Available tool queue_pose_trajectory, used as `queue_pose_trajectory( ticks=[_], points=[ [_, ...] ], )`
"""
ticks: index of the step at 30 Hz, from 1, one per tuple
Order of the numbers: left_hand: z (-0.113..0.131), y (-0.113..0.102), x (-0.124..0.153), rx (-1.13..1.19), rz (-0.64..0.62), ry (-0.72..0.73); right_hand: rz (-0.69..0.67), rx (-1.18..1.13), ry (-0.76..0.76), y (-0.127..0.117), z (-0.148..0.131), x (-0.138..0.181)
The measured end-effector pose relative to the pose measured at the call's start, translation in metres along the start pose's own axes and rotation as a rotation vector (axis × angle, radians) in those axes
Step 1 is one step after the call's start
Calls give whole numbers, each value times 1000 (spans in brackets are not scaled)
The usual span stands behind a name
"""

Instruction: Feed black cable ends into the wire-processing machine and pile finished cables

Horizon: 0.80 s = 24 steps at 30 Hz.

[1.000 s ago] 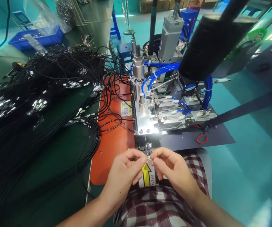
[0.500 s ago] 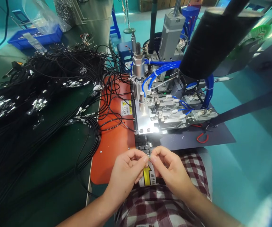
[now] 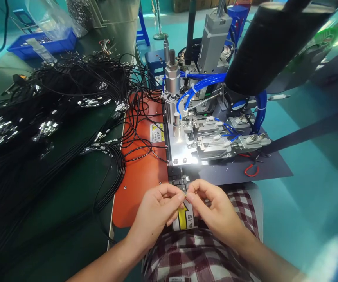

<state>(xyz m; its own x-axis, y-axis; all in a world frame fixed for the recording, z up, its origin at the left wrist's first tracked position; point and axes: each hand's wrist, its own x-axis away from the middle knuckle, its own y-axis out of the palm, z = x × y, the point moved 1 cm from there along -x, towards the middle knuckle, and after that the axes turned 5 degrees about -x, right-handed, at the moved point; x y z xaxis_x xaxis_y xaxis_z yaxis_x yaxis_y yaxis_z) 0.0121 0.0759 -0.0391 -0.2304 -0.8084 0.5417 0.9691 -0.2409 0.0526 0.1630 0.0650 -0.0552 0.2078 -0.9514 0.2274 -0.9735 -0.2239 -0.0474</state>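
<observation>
My left hand (image 3: 160,207) and my right hand (image 3: 214,205) meet fingertip to fingertip in front of the machine (image 3: 183,147). Both are closed in a pinch around a tiny yellowish-green thing (image 3: 185,194), too small and too covered to name. Just beyond the fingertips lies a small black metal fixture (image 3: 180,181) at the machine's near end. Below the hands shows a label with a yellow arrow (image 3: 182,219), partly covered by the fingers.
Left of the machine is an orange plate (image 3: 142,172) with black cables across its far part. Many black cables (image 3: 69,90) with shiny ends heap on the dark green table (image 3: 78,192). A blue bin (image 3: 60,46) stands behind them. Red-handled pliers (image 3: 251,170) lie at right.
The view has shifted very slightly. Both hands keep their pinch at nearly the same spot.
</observation>
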Motion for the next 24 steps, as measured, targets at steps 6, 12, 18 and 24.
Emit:
queue_pose_trajectory(
  ticks=[6, 12, 18, 24],
  points=[
    [-4, -1, -1, -17, 10, 3, -44, -115, 47, -2, -5, -4],
    [-4, 1, -4, -10, 20, -16, -53, -179, 87, -2, -4, -5],
    [-2, 1, -5, 2, 29, -14, -27, -175, 109, -6, -1, -9],
    [-5, 1, -3, 9, 16, -14, -13, -97, 90, -5, -3, -9]
  ],
)
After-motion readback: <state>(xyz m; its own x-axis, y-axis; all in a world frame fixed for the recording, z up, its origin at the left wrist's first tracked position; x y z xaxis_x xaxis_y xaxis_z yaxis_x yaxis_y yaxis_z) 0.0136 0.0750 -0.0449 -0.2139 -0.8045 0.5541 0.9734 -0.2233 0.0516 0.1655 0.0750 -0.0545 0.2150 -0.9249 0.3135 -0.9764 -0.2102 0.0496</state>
